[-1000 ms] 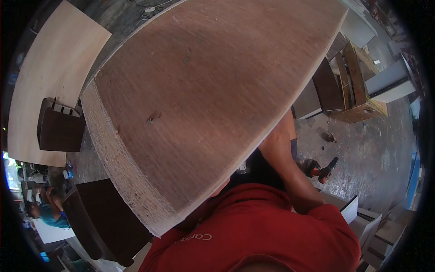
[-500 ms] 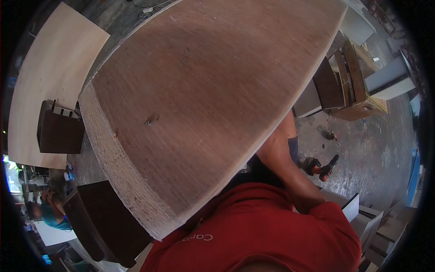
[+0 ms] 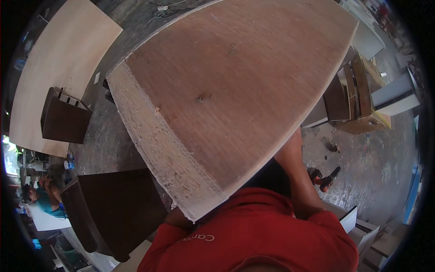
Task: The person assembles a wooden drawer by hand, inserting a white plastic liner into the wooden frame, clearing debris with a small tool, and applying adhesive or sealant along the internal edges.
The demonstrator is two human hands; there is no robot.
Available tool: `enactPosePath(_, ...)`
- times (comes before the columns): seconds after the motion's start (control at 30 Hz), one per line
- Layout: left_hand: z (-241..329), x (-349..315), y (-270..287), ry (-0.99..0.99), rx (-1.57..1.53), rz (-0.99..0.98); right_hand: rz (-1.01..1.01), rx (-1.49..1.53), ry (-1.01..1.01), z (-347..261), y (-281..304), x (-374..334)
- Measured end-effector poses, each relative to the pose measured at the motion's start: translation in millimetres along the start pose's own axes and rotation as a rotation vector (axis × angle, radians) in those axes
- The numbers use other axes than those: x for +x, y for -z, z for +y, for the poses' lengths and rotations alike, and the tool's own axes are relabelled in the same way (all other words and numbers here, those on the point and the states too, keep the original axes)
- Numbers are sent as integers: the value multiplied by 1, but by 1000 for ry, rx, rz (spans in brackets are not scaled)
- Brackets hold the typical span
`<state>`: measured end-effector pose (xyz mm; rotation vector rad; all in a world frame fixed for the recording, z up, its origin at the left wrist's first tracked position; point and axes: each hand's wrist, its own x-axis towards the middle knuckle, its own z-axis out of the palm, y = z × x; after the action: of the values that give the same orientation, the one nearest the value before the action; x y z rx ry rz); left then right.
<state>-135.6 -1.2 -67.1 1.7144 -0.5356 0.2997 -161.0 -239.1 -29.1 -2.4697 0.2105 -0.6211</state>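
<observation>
A large brown wooden panel (image 3: 235, 99) rises in front of me and fills the middle of the view. Along its left end runs a pale, rough strip (image 3: 158, 131) with pitted, chipped wood. A small dark knot or hole marks its face. My right forearm comes up from the red sleeve and passes behind the panel's lower right edge, so the right hand is hidden. Beneath the panel's lower left corner my left arm disappears too, and that hand cannot be seen. Whether the fingers grip the panel does not show.
To the left stand a dark brown cabinet (image 3: 113, 208), a smaller dark box (image 3: 65, 119) and a pale plywood sheet (image 3: 59, 68). A person (image 3: 47, 197) is at the far left. At right are a wooden frame (image 3: 360, 95) and an orange-black power tool (image 3: 328, 179) on the floor.
The panel's left end has shifted right and its lower corner has moved up in the picture. More of the floor and the dark cabinet shows at left.
</observation>
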Motion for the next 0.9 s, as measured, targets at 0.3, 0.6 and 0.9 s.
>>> enactPosePath(0.3,-6,0,-1,-83,-77,48,-67,49,-77,-4,3,1)
enactPosePath(0.6,6,4,1,-69,37,15,-146,74,-78,2,-1,-3)
enactPosePath(0.9,-3,0,-2,-61,-10,65,-159,108,-213,3,5,3)
